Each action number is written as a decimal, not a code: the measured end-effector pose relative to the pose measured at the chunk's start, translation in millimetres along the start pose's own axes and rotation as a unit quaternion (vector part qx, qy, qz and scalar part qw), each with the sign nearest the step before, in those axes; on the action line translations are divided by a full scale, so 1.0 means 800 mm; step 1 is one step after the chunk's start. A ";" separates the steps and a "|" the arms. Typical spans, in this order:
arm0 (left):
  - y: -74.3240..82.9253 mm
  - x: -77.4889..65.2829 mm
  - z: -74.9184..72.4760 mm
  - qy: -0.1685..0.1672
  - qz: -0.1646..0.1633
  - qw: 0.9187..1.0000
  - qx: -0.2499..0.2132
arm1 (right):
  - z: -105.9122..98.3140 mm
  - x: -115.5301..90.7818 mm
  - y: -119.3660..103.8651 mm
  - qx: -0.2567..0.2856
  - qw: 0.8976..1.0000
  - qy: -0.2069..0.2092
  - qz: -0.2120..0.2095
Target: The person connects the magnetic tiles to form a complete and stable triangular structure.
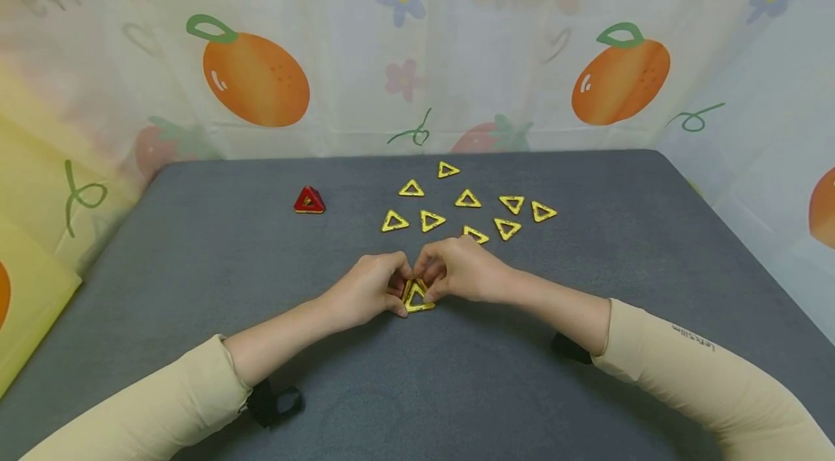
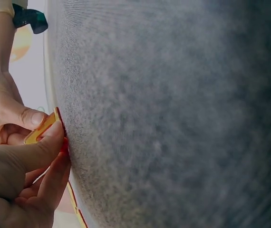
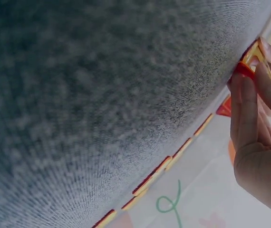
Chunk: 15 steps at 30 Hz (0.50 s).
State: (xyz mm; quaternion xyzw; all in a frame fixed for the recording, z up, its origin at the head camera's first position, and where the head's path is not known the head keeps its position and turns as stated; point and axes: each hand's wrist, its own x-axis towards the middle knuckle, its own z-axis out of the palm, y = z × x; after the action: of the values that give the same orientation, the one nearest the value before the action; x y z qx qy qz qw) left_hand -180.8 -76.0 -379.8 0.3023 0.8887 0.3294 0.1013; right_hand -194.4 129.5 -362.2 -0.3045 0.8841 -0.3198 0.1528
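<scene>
Head view: a grey tabletop [image 1: 196,280] is backed by a curtain [image 1: 457,48] printed with oranges, strawberries, flowers and hearts. At the curtain's far left, faint mirrored lettering is seen but cannot be read. One red pyramid [image 1: 309,201], built of triangular frames, stands on the far left part of the tabletop, well apart from the rest. To its right, nine loose yellow triangle tiles [image 1: 467,198] are counted, lying flat in a scattered cluster at the far centre.

Near the middle, the left hand [image 1: 365,290] and the right hand [image 1: 460,271] are brought together, fingertips touching, and both are curled round one small yellow triangle assembly [image 1: 416,296], which is pinched between them and rests on the tabletop just near of the cluster. How many tiles it is made of cannot be told. In the left wrist view a tile edge [image 2: 44,127] is gripped by thumbs.

On the right sleeve [image 1: 704,374] small dark writing is printed; it seems to read "letsslim", though this is uncertain.
</scene>
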 end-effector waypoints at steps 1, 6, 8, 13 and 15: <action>0.001 0.000 0.000 0.001 0.003 1.000 0.005 | 0.001 0.000 0.000 -0.004 1.000 0.002 -0.001; 0.004 -0.001 0.002 0.005 0.013 1.000 0.023 | 0.003 0.000 0.000 -0.025 1.000 0.008 -0.005; 0.006 -0.002 0.002 0.004 0.015 0.999 0.032 | 0.004 0.000 0.000 -0.029 1.000 0.009 -0.005; 0.010 -0.002 0.004 0.002 0.020 0.998 0.066 | 0.005 0.001 0.000 -0.039 0.999 0.015 -0.007; 0.011 -0.002 0.005 0.002 0.025 0.997 0.073 | 0.005 0.001 0.001 -0.042 0.999 0.017 -0.009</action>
State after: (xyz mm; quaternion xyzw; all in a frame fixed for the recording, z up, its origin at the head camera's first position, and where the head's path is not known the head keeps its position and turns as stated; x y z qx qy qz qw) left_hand -173.7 -69.7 -377.5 0.3303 0.9029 0.2664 0.0688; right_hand -193.1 127.6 -366.0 -0.3135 0.8962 -0.2893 0.1220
